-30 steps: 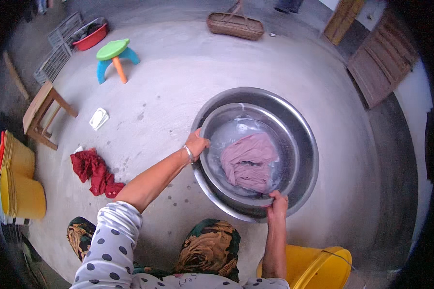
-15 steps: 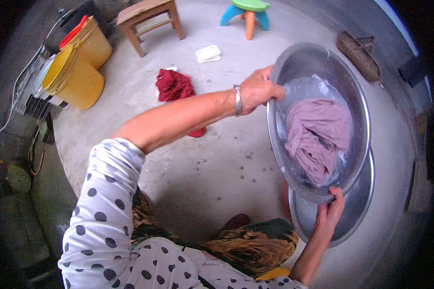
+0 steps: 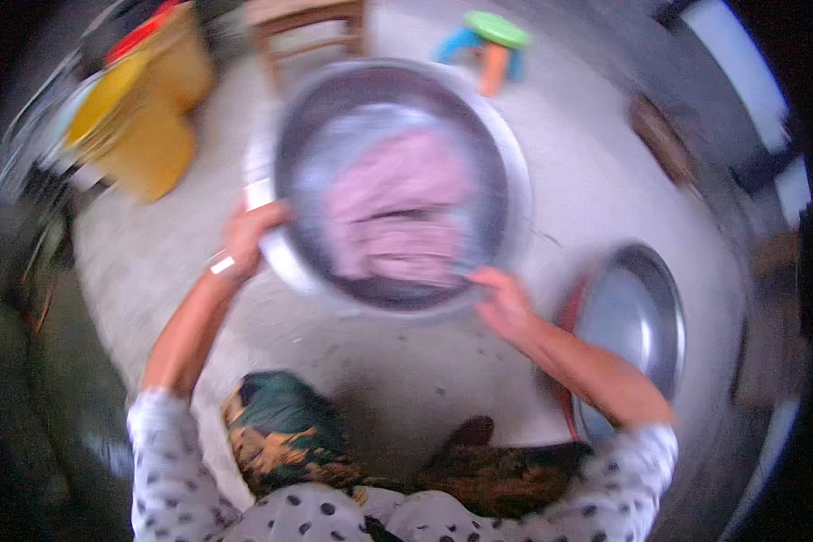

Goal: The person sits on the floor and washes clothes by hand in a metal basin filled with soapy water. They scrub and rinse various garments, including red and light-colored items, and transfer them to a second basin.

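Note:
A round metal basin is held up in front of me, blurred by motion. Inside it lies a wet-looking pinkish-mauve cloth, bunched up with whitish water or suds around it. My left hand grips the basin's rim at its lower left, thumb over the edge. With its fingers closed, my right hand grasps the rim at the lower right. A second metal basin stands on the floor to the right, behind my right forearm, with red showing at its side.
Yellow buckets stand at the far left, one with something red at its top. A wooden stool and a small stool with a green seat are at the back. A brown long object lies by the right wall.
Both hands have carried the basin with the cloth from the right, over the other basin, to the middle. The dark red cloth on the floor is now hidden.

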Motion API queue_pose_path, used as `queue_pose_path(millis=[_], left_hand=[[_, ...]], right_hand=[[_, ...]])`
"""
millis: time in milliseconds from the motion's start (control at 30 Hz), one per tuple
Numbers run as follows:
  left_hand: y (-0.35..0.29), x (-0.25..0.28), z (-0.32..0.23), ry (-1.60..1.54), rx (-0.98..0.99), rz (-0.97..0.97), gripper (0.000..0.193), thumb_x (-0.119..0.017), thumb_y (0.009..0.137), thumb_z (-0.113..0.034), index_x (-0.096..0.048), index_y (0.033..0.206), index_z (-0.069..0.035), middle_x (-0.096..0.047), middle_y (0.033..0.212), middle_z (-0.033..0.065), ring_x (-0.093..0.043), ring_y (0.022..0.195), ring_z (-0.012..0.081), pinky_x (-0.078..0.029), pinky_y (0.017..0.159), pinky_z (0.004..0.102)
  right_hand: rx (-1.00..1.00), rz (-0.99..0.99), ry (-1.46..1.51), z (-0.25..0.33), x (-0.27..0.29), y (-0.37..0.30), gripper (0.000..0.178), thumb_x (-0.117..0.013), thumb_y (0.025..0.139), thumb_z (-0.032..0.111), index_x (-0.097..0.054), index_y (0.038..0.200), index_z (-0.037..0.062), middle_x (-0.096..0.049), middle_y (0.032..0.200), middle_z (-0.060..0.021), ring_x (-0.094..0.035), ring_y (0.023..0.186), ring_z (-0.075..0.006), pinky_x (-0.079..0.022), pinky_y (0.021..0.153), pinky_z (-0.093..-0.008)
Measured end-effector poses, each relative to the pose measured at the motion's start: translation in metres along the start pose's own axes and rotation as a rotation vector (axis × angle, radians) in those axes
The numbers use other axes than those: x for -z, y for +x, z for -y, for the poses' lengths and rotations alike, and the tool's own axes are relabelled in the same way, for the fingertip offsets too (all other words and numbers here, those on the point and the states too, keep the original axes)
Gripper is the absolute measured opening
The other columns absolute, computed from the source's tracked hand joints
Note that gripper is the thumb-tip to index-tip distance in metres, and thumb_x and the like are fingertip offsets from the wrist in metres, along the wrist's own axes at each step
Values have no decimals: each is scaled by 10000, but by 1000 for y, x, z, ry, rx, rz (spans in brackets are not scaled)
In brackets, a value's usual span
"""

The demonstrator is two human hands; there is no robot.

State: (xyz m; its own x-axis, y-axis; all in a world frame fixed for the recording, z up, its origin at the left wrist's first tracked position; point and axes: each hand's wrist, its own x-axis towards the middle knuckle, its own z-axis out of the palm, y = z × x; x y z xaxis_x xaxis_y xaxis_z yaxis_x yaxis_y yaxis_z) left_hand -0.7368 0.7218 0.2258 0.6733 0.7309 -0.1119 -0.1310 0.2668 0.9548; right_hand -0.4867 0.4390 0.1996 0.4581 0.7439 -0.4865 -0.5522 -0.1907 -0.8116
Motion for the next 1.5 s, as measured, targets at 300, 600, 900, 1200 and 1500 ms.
queue_pose_path(millis=[300, 600, 900, 1200, 1500], left_hand=[[13, 202, 132, -106, -62, -316, 362, -509, 721, -20, -439, 1074, -60, -468, 764, -17, -447, 654, 86, -387, 613, 228], [-6, 301, 225, 134, 47, -445, 206, -588, 650, -52, -523, 845, -43, -546, 706, 26, -522, 650, 127, -431, 628, 280], [7, 236, 167, -210, 20, -423, 398, -519, 648, 44, -484, 1034, -48, -521, 756, -16, -490, 625, 83, -426, 563, 229], [8, 195, 145, 756, -465, -859, 689, -544, 688, 2, -301, 1332, -40, -439, 1248, 195, -440, 1161, 266, -370, 940, 332], [60, 186, 193, 935, -5, -367, 545, -637, 771, -280, -468, 1234, -48, -569, 1072, 245, -538, 1026, 373, -418, 876, 402]], right_hand=[[182, -23, -35, -105, -127, 136, 340, -545, 609, -4, -518, 948, -15, -539, 779, -65, -555, 674, -170, -477, 580, -319], [-56, -102, 33, -161, -159, 180, 192, -595, 627, 35, -569, 809, -18, -549, 665, -65, -546, 596, -171, -456, 516, -316], [-282, 81, -421, -119, -161, 180, 221, -576, 758, 151, -566, 917, -2, -599, 797, -83, -583, 585, -199, -474, 498, -355], [836, 311, -1628, -62, -238, 254, 356, -555, 782, 399, -605, 922, 76, -599, 961, -146, -557, 921, -335, -473, 751, -375], [439, 495, -1565, -128, -285, 321, 556, -583, 727, 532, -556, 1161, 185, -558, 1132, -170, -502, 1101, -299, -372, 939, -395]])
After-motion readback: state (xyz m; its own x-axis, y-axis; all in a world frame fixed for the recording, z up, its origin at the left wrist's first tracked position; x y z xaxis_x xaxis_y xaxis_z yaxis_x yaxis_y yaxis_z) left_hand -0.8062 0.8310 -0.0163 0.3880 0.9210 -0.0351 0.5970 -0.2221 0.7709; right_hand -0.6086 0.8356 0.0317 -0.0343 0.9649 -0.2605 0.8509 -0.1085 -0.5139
